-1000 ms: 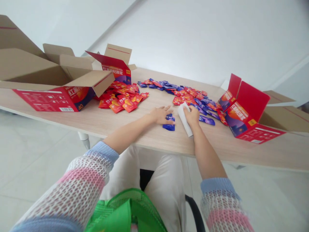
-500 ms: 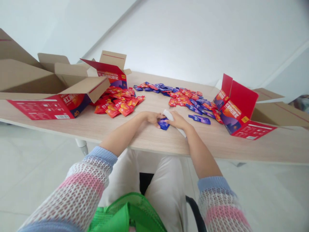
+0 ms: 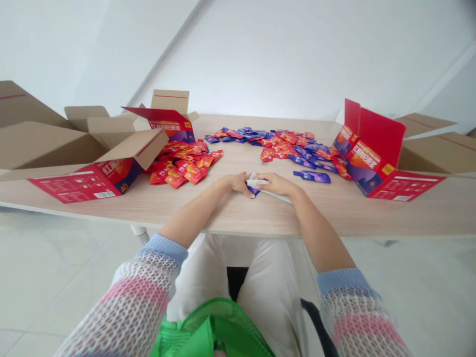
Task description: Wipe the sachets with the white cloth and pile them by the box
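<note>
Near the table's front edge, a small blue sachet (image 3: 254, 190) lies between my hands, mostly covered by fingers and tissue. My left hand (image 3: 238, 183) grips its left side, thumb toward me. In my right hand (image 3: 277, 183) is a folded white tissue (image 3: 258, 182), its front end pressed on the sachet and its tail (image 3: 280, 197) trailing under the wrist. To the right, a single blue sachet (image 3: 312, 176) lies flat and apart from the hand. Left of my left hand sits a heap of red sachets (image 3: 182, 167).
On the left stand a large open carton (image 3: 78, 187) and a smaller red box (image 3: 169, 130) behind it. An open red box (image 3: 372, 161) stands on the right. Mixed red and blue sachets (image 3: 286, 145) curve across the back of the table (image 3: 372, 218).
The tissue has moved farther over the sachet and crumpled at its front end, with my right hand lying flatter. My left hand stays on the sachet. The camera view has tilted slightly.
</note>
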{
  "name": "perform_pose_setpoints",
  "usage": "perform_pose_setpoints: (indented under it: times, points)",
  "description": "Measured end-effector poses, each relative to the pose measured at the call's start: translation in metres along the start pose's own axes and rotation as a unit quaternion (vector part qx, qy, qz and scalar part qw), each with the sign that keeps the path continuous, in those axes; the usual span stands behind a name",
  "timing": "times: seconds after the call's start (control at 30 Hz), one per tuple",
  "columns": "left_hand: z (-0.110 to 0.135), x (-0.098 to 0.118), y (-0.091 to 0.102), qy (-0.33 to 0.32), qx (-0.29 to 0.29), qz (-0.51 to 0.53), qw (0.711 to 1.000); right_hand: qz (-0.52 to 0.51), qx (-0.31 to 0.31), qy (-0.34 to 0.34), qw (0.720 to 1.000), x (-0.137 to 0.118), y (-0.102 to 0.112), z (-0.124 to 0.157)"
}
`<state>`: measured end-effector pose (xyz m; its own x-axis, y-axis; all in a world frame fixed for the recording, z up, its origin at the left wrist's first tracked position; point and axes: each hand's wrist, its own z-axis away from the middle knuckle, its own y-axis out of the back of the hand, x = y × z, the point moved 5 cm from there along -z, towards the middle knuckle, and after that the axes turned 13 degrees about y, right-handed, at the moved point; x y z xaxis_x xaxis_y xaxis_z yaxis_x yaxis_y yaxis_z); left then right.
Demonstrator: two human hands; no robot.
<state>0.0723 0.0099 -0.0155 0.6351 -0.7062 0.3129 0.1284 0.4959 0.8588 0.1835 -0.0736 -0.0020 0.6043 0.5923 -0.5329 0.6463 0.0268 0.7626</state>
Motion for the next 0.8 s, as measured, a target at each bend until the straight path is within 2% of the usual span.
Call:
perform_pose_setpoints:
  times: [0.17, 0.3, 0.4, 0.53, 0.63, 0.8]
  points:
    - [0.002, -0.007, 0.004, 0.077, 0.012, -0.082, 0.994, -0.018, -0.049, 0.009, 0.999, -0.008, -0.007, -0.007]
    - [0.002, -0.018, 0.009, 0.139, 0.017, -0.083, 0.987, 0.032, -0.049, -0.045, 0.997, -0.006, -0.006, -0.006]
    - [0.003, -0.019, 0.011, 0.135, 0.018, -0.081, 0.987, 0.137, -0.015, -0.124, 0.983, 0.004, 0.002, 0.0]
    - [0.007, -0.014, 0.011, 0.118, 0.012, -0.097, 0.988, 0.247, 0.021, -0.257, 0.934, 0.019, 0.015, 0.012]
    - [0.008, -0.013, 0.01, 0.126, 0.013, -0.109, 0.986, 0.266, 0.027, -0.308, 0.913, 0.021, 0.02, 0.015]
    - [0.003, -0.017, 0.011, 0.136, 0.026, -0.121, 0.983, 0.236, 0.054, -0.347, 0.906, 0.024, 0.024, 0.02]
